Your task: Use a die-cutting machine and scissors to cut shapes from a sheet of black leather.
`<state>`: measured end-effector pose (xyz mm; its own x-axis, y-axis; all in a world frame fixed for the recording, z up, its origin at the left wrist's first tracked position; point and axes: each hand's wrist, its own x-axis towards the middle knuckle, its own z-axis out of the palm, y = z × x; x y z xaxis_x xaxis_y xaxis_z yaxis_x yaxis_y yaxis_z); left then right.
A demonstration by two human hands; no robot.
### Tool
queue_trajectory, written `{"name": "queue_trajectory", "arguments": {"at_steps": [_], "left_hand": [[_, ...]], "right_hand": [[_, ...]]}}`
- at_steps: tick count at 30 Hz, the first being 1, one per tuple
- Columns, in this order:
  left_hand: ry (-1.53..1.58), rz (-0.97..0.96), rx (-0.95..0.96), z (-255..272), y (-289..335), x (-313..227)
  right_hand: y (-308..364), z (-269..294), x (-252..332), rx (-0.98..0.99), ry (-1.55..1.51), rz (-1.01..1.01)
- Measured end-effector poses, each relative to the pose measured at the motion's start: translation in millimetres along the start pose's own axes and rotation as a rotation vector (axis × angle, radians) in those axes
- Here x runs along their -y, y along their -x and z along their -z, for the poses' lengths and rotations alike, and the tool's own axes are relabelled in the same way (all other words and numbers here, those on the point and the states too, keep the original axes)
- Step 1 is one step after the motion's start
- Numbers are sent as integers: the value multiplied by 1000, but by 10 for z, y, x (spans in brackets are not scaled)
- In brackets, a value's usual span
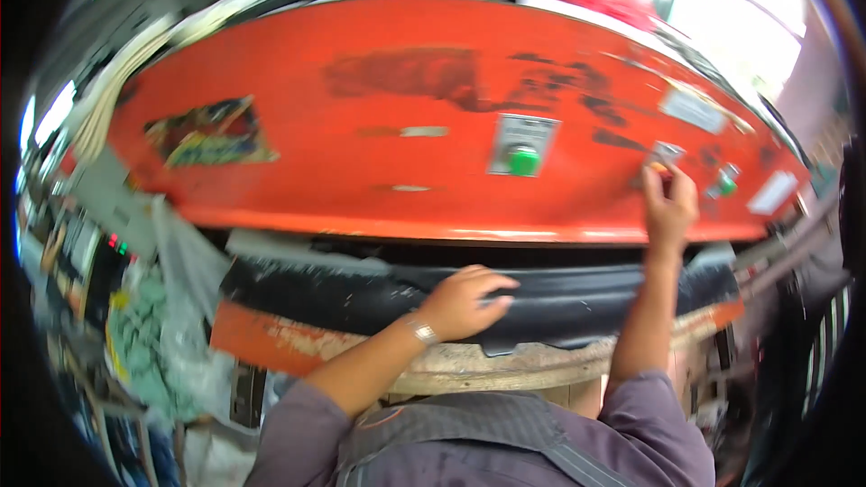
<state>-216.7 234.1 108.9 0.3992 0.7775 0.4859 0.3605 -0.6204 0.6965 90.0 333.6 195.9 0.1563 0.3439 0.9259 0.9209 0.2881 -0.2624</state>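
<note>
The left hand (465, 302) is over the black mat (577, 302), fingers loosely spread. Beyond it, the right hand (671, 207) bunches its fingers at a small switch (667, 152) on the red panel (316, 162), between the left green button (522, 160) and the right green button (727, 186); whether they pinch it, I cannot tell

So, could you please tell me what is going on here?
A person stands at a red panel, the right hand raised to a small metal plate on it; the fingers hide whatever they may be working there. The left hand, fingers loosely spread, is at the black cover below, holding nothing visible. A green button sits mid-panel, with neither hand on it.
</note>
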Motion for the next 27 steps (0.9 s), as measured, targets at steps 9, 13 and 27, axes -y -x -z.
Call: {"name": "queue_trajectory", "arguments": {"at_steps": [9, 13, 27], "left_hand": [[-500, -563, -634, 282, -999, -760], [-469, -390, -457, 289, -1037, -855], [-530, 305, -221, -95, 1279, -879]], "right_hand": [[-914, 537, -1491, -426, 228, -122], [-921, 505, -1879, -350, 217, -147], [975, 945, 1036, 1259, -956, 586]]}}
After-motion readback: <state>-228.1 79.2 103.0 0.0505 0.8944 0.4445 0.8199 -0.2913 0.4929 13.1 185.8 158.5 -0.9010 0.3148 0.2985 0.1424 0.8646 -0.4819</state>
